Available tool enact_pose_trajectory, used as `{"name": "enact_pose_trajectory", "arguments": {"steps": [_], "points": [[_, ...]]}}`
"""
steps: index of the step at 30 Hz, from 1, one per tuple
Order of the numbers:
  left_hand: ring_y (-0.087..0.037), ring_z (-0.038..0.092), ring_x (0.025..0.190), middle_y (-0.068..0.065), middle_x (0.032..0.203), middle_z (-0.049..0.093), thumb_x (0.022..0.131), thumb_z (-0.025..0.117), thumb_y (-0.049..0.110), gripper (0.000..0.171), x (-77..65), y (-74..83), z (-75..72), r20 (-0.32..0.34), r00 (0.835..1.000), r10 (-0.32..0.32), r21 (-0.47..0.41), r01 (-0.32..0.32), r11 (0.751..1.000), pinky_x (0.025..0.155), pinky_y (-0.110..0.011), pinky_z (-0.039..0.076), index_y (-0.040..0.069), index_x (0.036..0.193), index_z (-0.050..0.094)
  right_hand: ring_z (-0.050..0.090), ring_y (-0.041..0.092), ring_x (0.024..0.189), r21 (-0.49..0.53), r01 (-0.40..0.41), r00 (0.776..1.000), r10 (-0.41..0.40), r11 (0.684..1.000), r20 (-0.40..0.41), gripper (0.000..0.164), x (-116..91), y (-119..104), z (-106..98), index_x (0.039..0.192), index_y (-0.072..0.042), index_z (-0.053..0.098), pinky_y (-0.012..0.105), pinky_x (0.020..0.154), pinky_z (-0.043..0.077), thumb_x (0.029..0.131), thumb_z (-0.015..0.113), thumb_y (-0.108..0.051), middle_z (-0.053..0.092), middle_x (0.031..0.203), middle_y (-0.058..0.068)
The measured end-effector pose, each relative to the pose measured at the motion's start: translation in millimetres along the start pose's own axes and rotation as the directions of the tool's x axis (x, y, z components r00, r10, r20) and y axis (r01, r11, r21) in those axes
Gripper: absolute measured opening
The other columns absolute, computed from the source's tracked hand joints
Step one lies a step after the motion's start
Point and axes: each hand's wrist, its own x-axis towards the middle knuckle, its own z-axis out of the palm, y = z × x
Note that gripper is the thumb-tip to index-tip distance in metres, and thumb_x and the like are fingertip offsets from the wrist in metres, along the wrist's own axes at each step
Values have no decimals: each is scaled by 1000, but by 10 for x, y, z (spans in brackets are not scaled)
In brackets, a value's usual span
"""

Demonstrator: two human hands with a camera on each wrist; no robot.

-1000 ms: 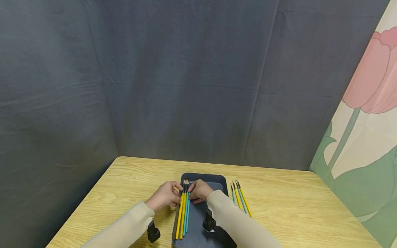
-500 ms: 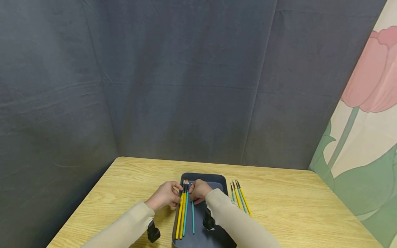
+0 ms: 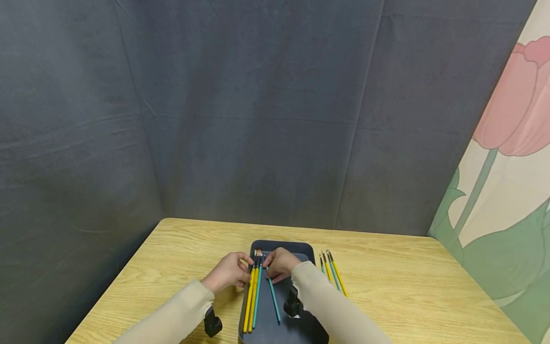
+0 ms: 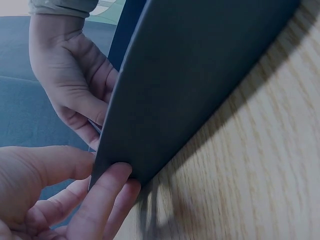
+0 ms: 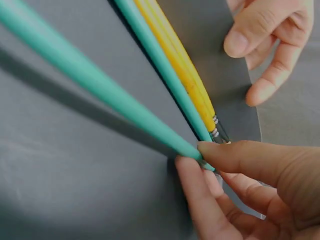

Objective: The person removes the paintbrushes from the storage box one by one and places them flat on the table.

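My right hand [image 3: 281, 264] pinches a teal paintbrush [image 3: 275, 301] near its ferrule, thumb against fingers. In the right wrist view the teal handle [image 5: 95, 85] slants upward left and casts a shadow on the tray floor. My left hand [image 3: 232, 270] grips the left wall of the dark grey tray [image 3: 283, 245]; in the left wrist view, two fingertips press the wall's outside [image 4: 185, 70] and the thumb reaches its edge. Along that wall inside the tray lie two yellow paintbrushes [image 3: 248, 306] and another teal paintbrush [image 3: 257, 301], side by side. My right fingers hide the held brush's tip.
Right of the tray, several yellow and teal paintbrushes [image 3: 331, 272] lie on the wooden table [image 3: 408, 286], partly behind the right sleeve [image 3: 326, 301]. A grey curtain [image 3: 258, 119] hangs behind the table, and a tulip-patterned cloth [image 3: 507, 119] is at the right.
The right hand has drawn one teal paintbrush away from the row to the right, and its handle end now slants rightward. The left hand has stayed at the tray wall.
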Motion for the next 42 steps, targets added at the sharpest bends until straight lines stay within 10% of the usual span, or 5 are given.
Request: {"name": "enact_pose_trajectory", "arguments": {"steps": [27,42], "points": [[-16,50,58,-9,79,52,76,65,-16,36,-25,15,3,4,1000,21,-59,-20,998,51,-27,48,-8,110,57,65,14,75,305,164,975,-202,938,96,38,-256,32,-720,121,9,54,29,66,57,84,61,11,61,99,13],[-17,49,59,-9,80,52,76,65,-16,35,-13,-1,20,-2,1000,24,-67,-24,997,51,-27,47,-8,110,57,63,14,83,310,220,971,-240,925,24,37,-552,372,-1270,124,6,52,28,72,57,89,62,2,56,104,8]]}}
